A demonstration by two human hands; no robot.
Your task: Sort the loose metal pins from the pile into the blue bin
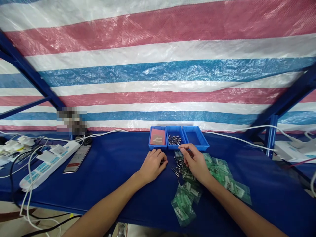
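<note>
My left hand [153,165] rests on the blue table, its fingers curled closed over something dark that mostly hides beneath them. With thumb and fingers pinched, my right hand [195,162] is just in front of the bins; whatever is in the pinch is too small to make out. Between my hands lie loose thin dark-and-silver metal pins [176,171]. Green-tinted plastic bags [183,204] with small pale pieces inside spread around and under my right hand and wrist. More pins [174,140] fill the middle blue bin [168,147].
The left blue bin [149,144] holds a reddish packet [158,136]; the right blue bin [195,135] adjoins the middle one. A phone [77,158] and a white power strip [37,176] with cables lie left. Striped sheeting [158,72] hangs behind; blue frame posts flank the table.
</note>
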